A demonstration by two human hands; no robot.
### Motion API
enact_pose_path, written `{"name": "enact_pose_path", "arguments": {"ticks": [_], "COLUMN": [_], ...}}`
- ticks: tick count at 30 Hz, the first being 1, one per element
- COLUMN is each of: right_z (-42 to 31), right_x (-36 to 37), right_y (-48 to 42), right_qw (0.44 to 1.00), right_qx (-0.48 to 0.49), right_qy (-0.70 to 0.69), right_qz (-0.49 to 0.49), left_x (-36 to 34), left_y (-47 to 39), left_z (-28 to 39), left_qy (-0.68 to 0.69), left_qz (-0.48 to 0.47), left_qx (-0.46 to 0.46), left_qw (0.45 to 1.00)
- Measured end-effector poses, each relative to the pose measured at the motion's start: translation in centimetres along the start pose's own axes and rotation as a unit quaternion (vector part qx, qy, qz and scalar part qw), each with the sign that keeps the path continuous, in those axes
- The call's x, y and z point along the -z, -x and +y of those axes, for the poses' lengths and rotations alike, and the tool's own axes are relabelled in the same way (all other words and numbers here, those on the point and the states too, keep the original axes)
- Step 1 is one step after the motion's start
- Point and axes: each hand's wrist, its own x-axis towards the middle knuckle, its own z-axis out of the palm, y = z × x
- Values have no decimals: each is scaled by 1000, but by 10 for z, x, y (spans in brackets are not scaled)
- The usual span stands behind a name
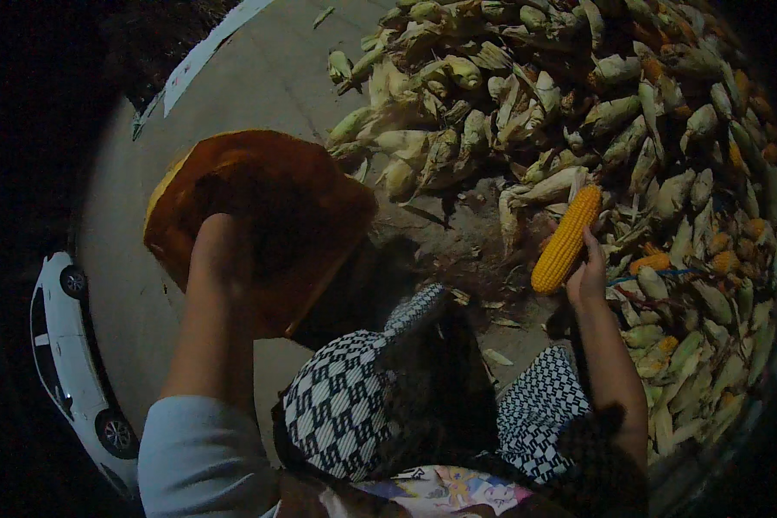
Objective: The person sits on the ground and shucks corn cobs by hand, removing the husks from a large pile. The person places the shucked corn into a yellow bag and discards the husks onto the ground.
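Observation:
My right hand point(588, 272) is closed around a bare yellow corn cob point(566, 241), its fingers behind the ear and the thumb along its side. The ear is tilted, its upper end near dry husks. On the left, my forearm reaches into a large orange-brown open bag or sack point(285, 175), whose dark inside hides my left hand. What that hand touches cannot be seen. Several corn ears in pale husks point(408, 152) lie on the ground between the bag and the yellow cob.
A wide heap of husked and unhusked corn point(621, 123) spreads over the top and right. Husk scraps point(497, 357) lie on the concrete ground point(285, 71). A white car point(71, 343) stands at the far left. My knees in patterned cloth point(340, 405) are below.

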Motion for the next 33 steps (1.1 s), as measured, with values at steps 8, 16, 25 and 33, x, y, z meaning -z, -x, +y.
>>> {"name": "enact_pose_path", "arguments": {"ticks": [8, 16, 25, 33], "right_z": [9, 13, -13, 14], "right_x": [-1, -7, -12, 17], "right_y": [-1, 3, 31, 65], "right_qw": [1000, 993, 984, 940], "right_qx": [-16, -67, -135, -331], "right_qy": [18, -88, -107, -60], "right_qz": [-18, -32, -54, 55], "left_x": [8, 12, -111, -279], "left_y": [-13, -4, 102, 261], "left_z": [-17, -23, -36, -1], "left_qy": [-7, 37, 104, 62], "left_qz": [26, 25, -103, -396], "left_qx": [-20, -43, -34, 16], "left_qw": [999, 998, 989, 916]}}
